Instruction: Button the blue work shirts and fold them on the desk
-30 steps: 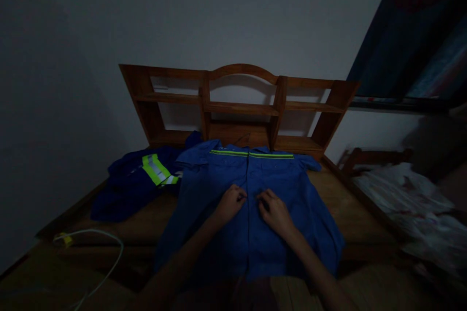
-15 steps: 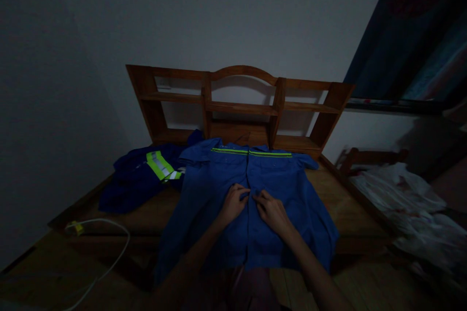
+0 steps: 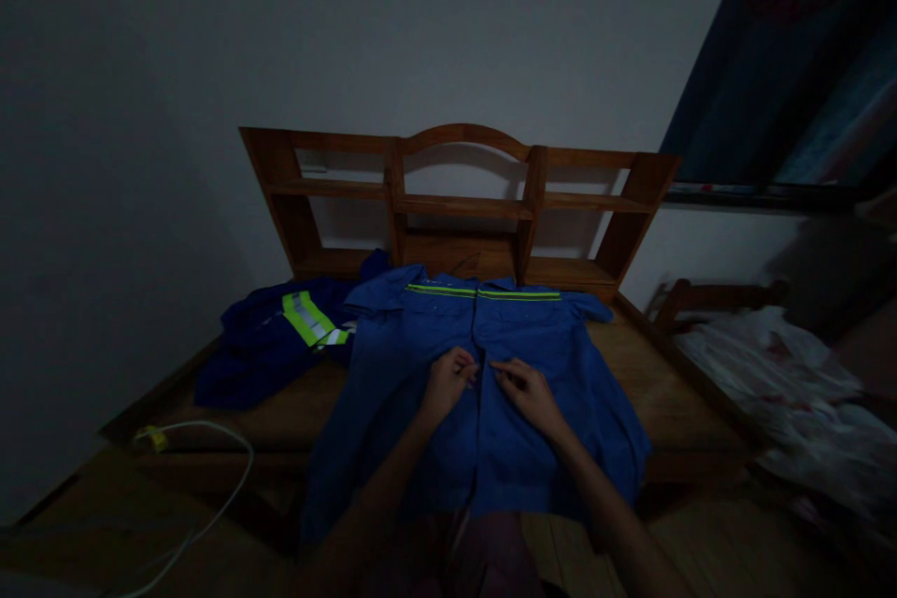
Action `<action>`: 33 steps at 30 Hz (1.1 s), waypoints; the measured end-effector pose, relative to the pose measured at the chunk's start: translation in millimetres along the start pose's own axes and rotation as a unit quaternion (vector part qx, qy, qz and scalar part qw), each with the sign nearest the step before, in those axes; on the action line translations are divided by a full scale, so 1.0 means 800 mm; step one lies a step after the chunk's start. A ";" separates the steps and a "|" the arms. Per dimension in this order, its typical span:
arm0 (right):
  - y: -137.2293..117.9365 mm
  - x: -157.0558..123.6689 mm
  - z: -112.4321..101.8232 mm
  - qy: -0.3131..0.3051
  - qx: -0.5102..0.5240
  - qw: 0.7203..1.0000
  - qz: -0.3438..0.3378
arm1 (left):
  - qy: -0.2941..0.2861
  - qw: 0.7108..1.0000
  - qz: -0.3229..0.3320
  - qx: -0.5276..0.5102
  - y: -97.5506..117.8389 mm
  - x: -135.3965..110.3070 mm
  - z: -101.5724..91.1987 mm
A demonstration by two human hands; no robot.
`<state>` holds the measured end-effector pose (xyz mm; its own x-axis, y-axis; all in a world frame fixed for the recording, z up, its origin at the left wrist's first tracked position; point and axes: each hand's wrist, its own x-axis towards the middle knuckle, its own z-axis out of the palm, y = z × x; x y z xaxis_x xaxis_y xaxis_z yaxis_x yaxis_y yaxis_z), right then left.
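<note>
A blue work shirt (image 3: 420,364) with a yellow-green stripe across the chest lies spread flat, front up, on a wooden bed platform (image 3: 673,392). My left hand (image 3: 448,381) pinches the shirt's left front edge at the middle closure. My right hand (image 3: 527,390) pinches the right front edge just opposite, fingers closed on the cloth. Both hands sit close together over the shirt's centre line.
A second dark blue garment (image 3: 280,341) with a reflective yellow band lies at the left of the platform. A wooden headboard shelf (image 3: 462,206) stands behind. A white cable (image 3: 210,476) loops at the lower left. Pale crumpled fabric (image 3: 777,374) lies at the right.
Both hands have moved a little further up the shirt's front closure and now pinch its edges. The camera has shifted slightly.
</note>
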<state>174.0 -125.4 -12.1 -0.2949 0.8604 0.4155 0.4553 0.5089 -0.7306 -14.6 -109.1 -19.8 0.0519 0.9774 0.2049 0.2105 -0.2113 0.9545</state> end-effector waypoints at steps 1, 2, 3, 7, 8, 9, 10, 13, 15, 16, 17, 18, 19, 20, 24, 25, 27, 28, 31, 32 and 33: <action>0.001 0.000 0.000 0.005 0.011 1.000 0.004 | 0.000 0.999 -0.020 -0.028 0.001 0.000 0.002; 0.002 0.000 -0.001 0.011 0.023 1.000 0.009 | 0.000 0.998 -0.035 -0.051 0.001 0.001 0.005; 0.002 0.000 -0.001 0.015 0.033 0.999 0.012 | -0.003 0.997 -0.041 -0.068 0.001 0.002 0.008; 0.002 -0.001 -0.001 0.028 0.049 0.998 0.016 | -0.004 0.998 -0.008 -0.055 -0.001 0.006 0.023; 0.002 -0.001 -0.001 0.028 0.047 0.998 0.013 | 0.001 0.999 0.001 -0.045 -0.002 0.006 0.025; 0.001 -0.001 -0.001 0.029 0.042 0.999 0.010 | 0.006 0.999 0.004 -0.040 -0.003 0.006 0.027; 0.000 -0.001 -0.001 0.029 0.037 0.999 0.006 | 0.009 0.999 0.005 -0.040 -0.004 0.004 0.028; -0.001 -0.002 0.001 0.024 0.020 0.999 0.000 | 0.011 0.998 0.021 -0.054 -0.008 -0.002 0.028; -0.002 -0.002 0.002 0.020 0.015 1.000 -0.001 | 0.019 0.997 0.037 -0.057 -0.011 -0.006 0.027; -0.003 -0.002 0.002 0.019 0.013 1.000 -0.001 | 0.023 0.997 0.042 -0.058 -0.012 -0.007 0.027; -0.004 -0.002 0.002 0.020 0.011 1.000 0.000 | 0.026 0.997 0.044 -0.058 -0.012 -0.008 0.028; -0.005 -0.001 0.002 0.022 0.010 1.000 0.000 | 0.026 0.997 0.046 -0.059 -0.013 -0.008 0.028; -0.006 0.000 0.001 0.024 0.008 1.000 0.000 | 0.025 0.997 0.047 -0.060 -0.014 -0.008 0.029; -0.007 0.003 0.001 0.026 0.007 1.000 -0.001 | 0.024 0.996 0.050 -0.063 -0.015 -0.008 0.029; -0.009 0.018 0.001 0.022 0.004 1.000 -0.004 | 0.027 0.997 0.048 -0.061 -0.017 -0.006 0.029; -0.008 0.022 0.002 0.018 0.005 1.000 -0.001 | 0.031 0.997 0.043 -0.054 -0.017 -0.007 0.028; -0.005 0.028 0.006 0.015 0.012 1.000 0.007 | 0.045 0.998 0.030 -0.041 -0.017 -0.007 0.026; -0.003 0.030 0.008 0.016 0.016 1.000 0.010 | 0.053 0.998 0.025 -0.035 -0.017 -0.007 0.025; 0.004 0.031 0.015 0.025 0.027 0.999 0.015 | 0.064 0.997 0.024 -0.029 -0.017 -0.007 0.024; 0.007 0.030 0.017 0.025 0.030 0.999 0.019 | 0.064 0.997 0.026 -0.031 -0.016 -0.006 0.024; 0.010 0.030 0.019 0.023 0.033 0.999 0.023 | 0.062 0.997 0.027 -0.035 -0.016 -0.005 0.025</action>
<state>158.1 -101.2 -16.2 -0.2351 0.8842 0.4036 0.4102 0.4667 -0.7835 2.0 -110.8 -37.5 -0.0614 0.9588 0.2775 0.1427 -0.2668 0.9531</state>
